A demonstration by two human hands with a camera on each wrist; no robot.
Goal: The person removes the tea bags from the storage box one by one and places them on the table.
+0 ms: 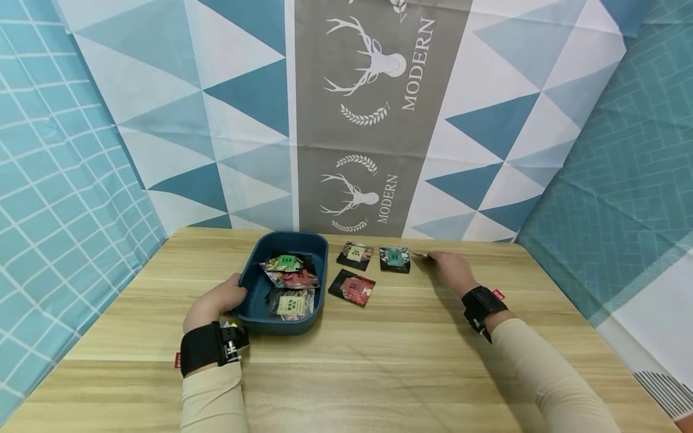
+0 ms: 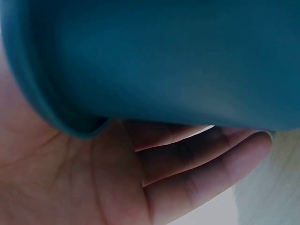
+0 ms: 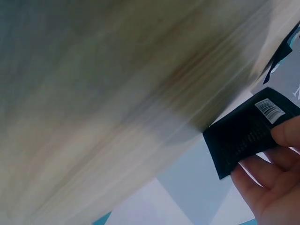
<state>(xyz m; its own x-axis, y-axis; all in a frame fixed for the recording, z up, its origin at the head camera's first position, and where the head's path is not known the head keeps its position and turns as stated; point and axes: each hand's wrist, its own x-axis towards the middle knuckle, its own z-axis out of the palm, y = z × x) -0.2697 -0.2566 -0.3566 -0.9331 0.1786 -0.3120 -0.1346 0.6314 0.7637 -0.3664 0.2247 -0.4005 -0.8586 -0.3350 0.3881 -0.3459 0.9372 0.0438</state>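
My left hand [image 1: 223,299] grips the left side of a dark blue plastic tub [image 1: 322,282], fingers along its outer wall. In the left wrist view the fingers [image 2: 201,185] lie beneath the tub's wall [image 2: 178,61]; the thumb is hidden. Several small printed sachets [image 1: 292,305] with green, red and cream labels lie inside the tub. Over the back right of the table, my right hand [image 1: 453,272] pinches a dark sachet [image 3: 246,133] between thumb and fingers. Its back, with a white barcode, shows in the right wrist view, one corner close to the wood.
Right of the tub, three sachets lie on the wooden table [image 1: 368,367]: one cream-labelled [image 1: 355,255], one teal-labelled [image 1: 394,259] and one red-labelled [image 1: 352,287]. A patterned cloth backdrop [image 1: 243,120] rises behind the table's back edge.
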